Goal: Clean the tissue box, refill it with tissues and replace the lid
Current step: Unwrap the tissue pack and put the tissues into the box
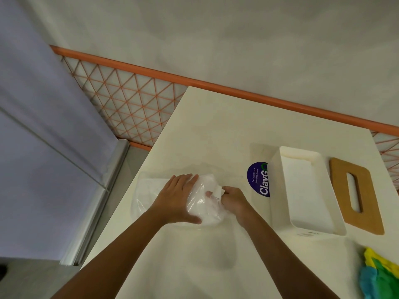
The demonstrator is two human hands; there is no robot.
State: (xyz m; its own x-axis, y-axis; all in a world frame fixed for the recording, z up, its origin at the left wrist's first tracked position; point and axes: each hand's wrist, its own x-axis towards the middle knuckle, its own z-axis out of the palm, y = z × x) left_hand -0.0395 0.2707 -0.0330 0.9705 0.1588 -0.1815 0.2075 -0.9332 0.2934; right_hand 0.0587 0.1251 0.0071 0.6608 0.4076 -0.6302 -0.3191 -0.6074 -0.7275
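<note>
Where the frame's lower right corner cuts them off, crumpled soft cloths (380, 275) in yellow, green and blue lie on the smooth cream table (216, 262). Two bare forearms rise from the bottom edge towards the centre. The left hand (179, 199) clasps the tissue pack (200, 209), fingers spread over its top and thumb round its near side. The pack is a rounded white wad in glossy, wrinkled clear plastic, and it sits on the table at centre frame. The right hand (234, 203), fingers curled, pinches the pack's right end, where a small white fold stands out. A flat sheet of clear film (149, 188) lies under and to the left of the left hand. To the right, well apart from the pack, the tissue box (278, 210) stands open-topped: white matt plastic, rectangular with rounded corners, its inside bare. Just beside it on the right lies the lid (339, 182), a flat brown wood-like board with rounded corners and a long central slot. A round purple sticker (257, 180) with white lettering is partly hidden by the box's left wall. Beyond the table's far edge, an orange rail tops an orange diamond lattice (129, 104); above it is a plain pale wall (216, 39), and a lilac panel (32, 126) fills the left side.
</note>
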